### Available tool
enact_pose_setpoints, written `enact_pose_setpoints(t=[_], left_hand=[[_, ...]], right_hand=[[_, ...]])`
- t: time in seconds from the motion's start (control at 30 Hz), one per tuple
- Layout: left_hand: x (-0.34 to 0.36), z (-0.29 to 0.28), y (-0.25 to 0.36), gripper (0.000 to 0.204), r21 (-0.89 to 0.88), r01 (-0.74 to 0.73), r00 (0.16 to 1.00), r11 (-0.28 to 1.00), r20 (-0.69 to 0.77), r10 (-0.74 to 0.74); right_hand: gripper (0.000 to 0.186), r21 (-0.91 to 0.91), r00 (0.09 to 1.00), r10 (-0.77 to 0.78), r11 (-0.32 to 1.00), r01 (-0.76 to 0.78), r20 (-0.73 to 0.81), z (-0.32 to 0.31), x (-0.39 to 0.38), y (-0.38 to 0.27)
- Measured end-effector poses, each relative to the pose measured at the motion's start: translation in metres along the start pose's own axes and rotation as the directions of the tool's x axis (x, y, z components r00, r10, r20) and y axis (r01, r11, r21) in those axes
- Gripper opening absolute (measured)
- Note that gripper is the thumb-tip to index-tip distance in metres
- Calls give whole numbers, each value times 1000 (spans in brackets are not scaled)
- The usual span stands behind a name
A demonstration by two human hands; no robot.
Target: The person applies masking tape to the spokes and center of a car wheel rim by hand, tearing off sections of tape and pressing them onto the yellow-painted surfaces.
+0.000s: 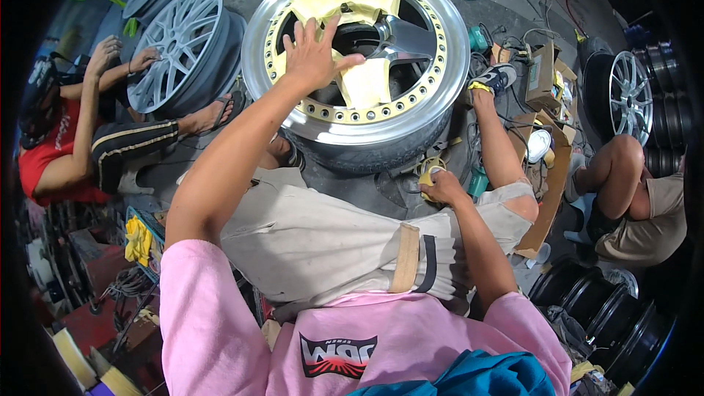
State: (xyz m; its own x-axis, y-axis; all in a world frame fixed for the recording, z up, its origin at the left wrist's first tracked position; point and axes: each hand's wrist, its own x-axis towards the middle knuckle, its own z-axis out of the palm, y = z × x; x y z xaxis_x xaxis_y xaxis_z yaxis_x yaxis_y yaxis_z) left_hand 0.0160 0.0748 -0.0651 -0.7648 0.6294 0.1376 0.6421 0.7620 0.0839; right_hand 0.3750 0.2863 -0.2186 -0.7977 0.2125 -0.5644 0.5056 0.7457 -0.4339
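A large multi-piece alloy wheel (352,130) with a polished lip lies face up between a worker's feet, raised on what looks like a dark tyre (367,152) on the workshop floor. To its left stands a gray multi-spoke wheel (180,44), a co-worker's hand against it.

Masking on the big wheel looks well advanced but unfinished. Yellow covering sits over the upper-left spoke (312,7), the upper-right spoke (378,0) and the lower spoke (365,84), and yellow also lines the studded bolt ring (332,111). The right-hand spoke (412,39) remains bare metal — by appearances, the main piece left to cover. The far left of the face is partly hidden, so its covering cannot be fully judged.

The worker's left hand (312,51) spans the wheel's face, its grip spread wide with nothing visibly held; whether the fingertips touch the covering cannot be told. Below the wheel's near right edge, the right hand (445,188) has its grip closed around the smallest item — a roll of yellow masking tape (431,174).
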Motion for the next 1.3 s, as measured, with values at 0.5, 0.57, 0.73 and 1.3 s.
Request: enact_pose_setpoints(t=[0.5,0.57,0.73,1.3], left_hand=[[4,-9,15,126,-97,11,998,995,67,-4],[-4,-8,21,131,-76,-43,992,996,113,51],[-25,-13,39,143,-80,-172,969,982,167,184],[-27,-15,12,148,-24,-230,963,973,139,231]], right_hand=[[59,-397,840,-134,835,381,526,98,34,-3],[59,-362,828,-98,867,344,552,98,37,-4],[64,-382,820,-57,865,325,569,82,36,-19],[46,-246,988,152,958,-150,-11,-11,84,70]])
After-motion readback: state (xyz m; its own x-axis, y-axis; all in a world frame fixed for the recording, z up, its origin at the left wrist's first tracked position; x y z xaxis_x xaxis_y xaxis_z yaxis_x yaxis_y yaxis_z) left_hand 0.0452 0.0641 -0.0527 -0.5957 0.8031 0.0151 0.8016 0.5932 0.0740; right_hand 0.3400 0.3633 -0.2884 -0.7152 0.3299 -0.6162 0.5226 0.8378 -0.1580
